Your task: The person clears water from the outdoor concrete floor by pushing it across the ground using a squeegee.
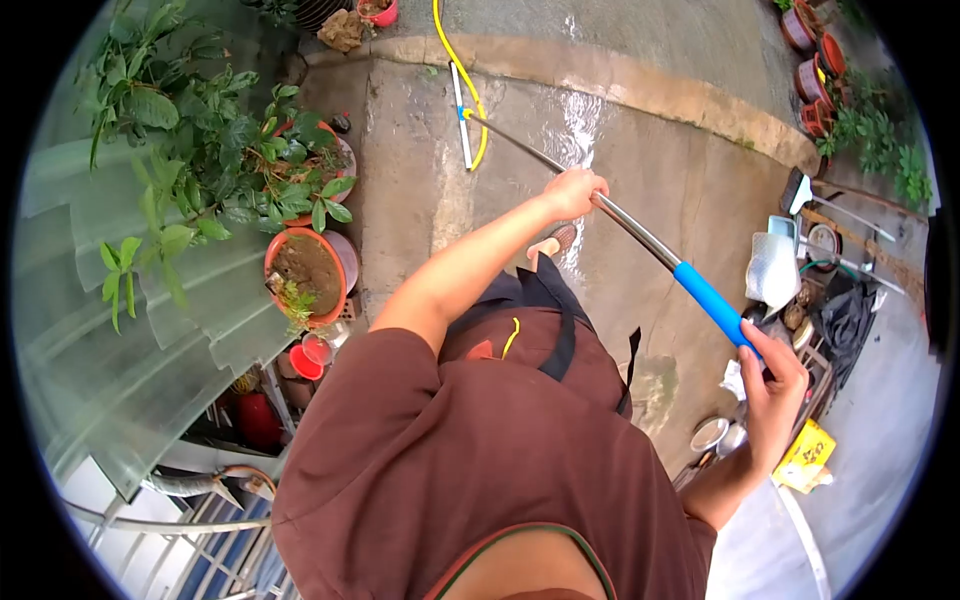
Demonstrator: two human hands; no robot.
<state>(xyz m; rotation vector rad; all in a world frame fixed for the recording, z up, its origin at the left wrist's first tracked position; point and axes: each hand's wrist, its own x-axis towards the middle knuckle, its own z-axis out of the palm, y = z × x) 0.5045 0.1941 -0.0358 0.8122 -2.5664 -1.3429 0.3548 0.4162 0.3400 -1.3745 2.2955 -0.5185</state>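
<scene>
Left hand point(575, 193), from where I stand, is curled snugly round the metal pole point(642, 238), thumb side uppermost. Back toward the body and to its right, the right hand point(776, 388) has its thumb and fingertips about the end of the blue grip point(712, 302), palm mostly off it; just how tightly they pinch I cannot tell.

Out ahead of the left hand and to its left, the blade point(459, 92) at the pole's far end lies at the floor point(400, 150); whether it presses down there I cannot make out. A yellow hose point(484, 135) runs just beside the blade and crosses near where the pole joins it; I cannot say if they touch.

As for progress, I'd judge the work under way rather than finished: both hands are on the tool and the blade is down. Straight ahead of the left hand a bright wet streak point(580, 115) shines, so that patch looks undone. Left of the left hand, past the blade, the floor is duller, though damp or merely bare I can't say. How much has been covered in all doesn't show.

Beyond the right hand, a brush point(797, 192) lies with other clutter; nearer the body from that hand sits a yellow box point(805, 455), well apart from the blade.
</scene>
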